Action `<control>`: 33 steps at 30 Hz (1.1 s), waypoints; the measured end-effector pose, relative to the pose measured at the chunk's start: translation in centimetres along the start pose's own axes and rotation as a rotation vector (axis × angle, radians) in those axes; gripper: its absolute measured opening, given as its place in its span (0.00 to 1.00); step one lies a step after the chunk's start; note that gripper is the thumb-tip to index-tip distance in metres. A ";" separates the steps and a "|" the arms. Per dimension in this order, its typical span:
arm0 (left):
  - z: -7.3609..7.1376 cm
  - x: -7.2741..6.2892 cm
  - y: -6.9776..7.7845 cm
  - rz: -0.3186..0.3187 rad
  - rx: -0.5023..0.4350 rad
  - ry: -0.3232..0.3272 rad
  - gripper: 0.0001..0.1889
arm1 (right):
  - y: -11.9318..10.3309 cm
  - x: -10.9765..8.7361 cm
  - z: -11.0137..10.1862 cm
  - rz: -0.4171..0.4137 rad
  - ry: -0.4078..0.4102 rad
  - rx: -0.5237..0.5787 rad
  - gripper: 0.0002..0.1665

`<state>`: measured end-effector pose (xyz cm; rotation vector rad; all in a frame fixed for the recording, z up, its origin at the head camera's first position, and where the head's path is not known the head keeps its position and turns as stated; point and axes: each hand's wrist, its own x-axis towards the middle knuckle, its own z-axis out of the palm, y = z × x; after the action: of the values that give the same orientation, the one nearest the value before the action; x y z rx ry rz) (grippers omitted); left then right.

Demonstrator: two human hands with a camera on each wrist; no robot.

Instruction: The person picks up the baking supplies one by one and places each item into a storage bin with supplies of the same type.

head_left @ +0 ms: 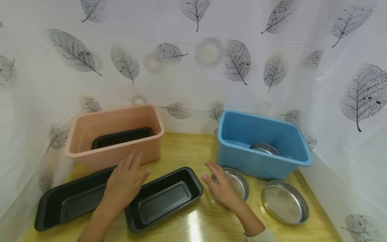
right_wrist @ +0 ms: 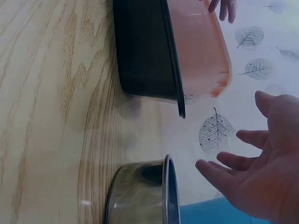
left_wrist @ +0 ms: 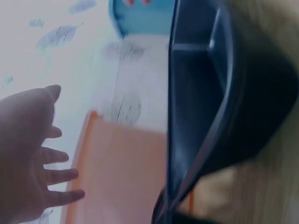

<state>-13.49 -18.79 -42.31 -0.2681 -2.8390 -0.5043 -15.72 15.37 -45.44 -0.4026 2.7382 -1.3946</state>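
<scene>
My left hand is held above the table between two black loaf pans, its fingers spread and nothing in them. One loaf pan lies to its left, partly hidden by the wrist; the other loaf pan lies to its right. Over the near round cake tin hovers my right hand, fingers loosely extended and holding nothing. In the right wrist view that hand is apart from the tin's rim. A second round tin sits farther right.
A pink bin with another black loaf pan inside stands at the back left. At the back right, a blue bin contains a round tin. A leaf-patterned curtain encloses the wooden table.
</scene>
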 end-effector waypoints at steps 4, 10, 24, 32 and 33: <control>-2.3 -0.2 -2.1 -0.043 -0.086 0.056 0.38 | 0.4 0.8 0.3 -0.014 -0.058 0.106 0.30; -4.9 -0.3 -5.1 -0.120 -0.187 0.119 0.35 | 0.9 1.7 0.8 0.013 -0.168 0.196 0.31; -6.8 0.0 -12.9 -0.244 -0.298 0.445 0.29 | 1.8 3.4 2.5 0.039 -0.290 0.355 0.33; -6.9 -0.1 -17.4 -0.251 -0.411 0.348 0.29 | 1.5 3.9 3.3 0.087 -0.281 0.372 0.31; -6.8 -0.1 -17.9 -0.257 -0.423 0.328 0.29 | 1.5 3.9 3.4 0.092 -0.279 0.376 0.30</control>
<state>-15.95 -37.74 -41.75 0.1036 -2.4339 -1.0938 -19.30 12.55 -48.38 -0.4050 2.1884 -1.6401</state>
